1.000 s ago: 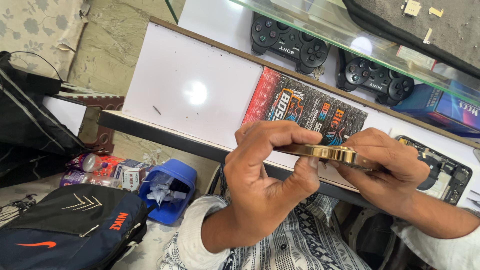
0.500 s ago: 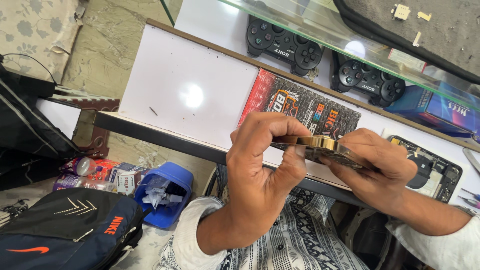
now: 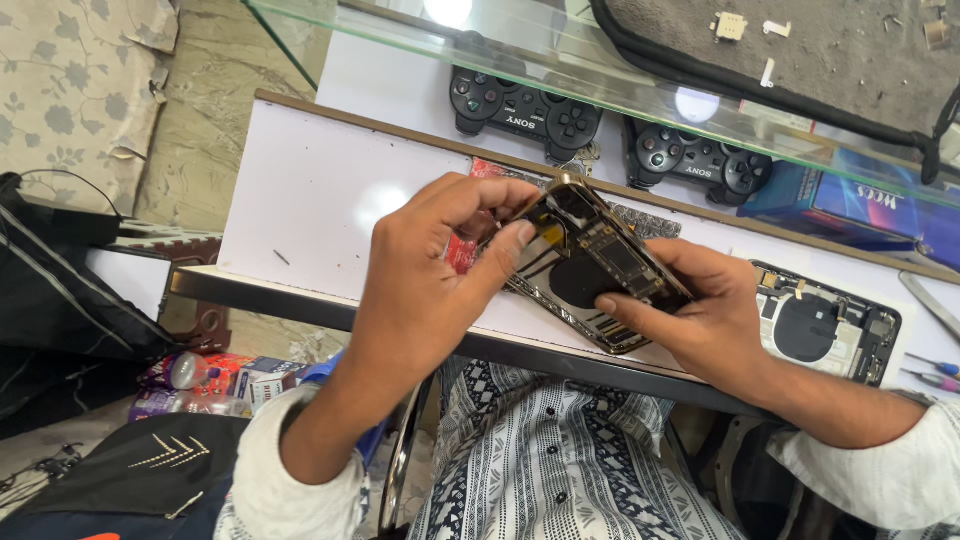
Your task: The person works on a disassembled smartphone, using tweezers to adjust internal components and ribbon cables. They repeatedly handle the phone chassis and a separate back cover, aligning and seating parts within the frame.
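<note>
Both hands grip an opened gold-framed phone housing tilted above the white table: the left hand pinches its upper end, the right hand clasps its lower side. Another opened phone lies just right; two black game controllers sit beyond.

My left hand reaches forward from the lower left, forearm bare below a rolled white cuff, wrist bent so the back of the hand faces up. Its fingers curl inward, thumb and fingertips pinched together at the top. My right hand comes in from the lower right, forearm angled up toward the middle, palm turned down. Its thumb lies stretched out flat to the left, the other fingers wrapped underneath and mostly hidden. Both hands sit close together, nearly touching.
</note>
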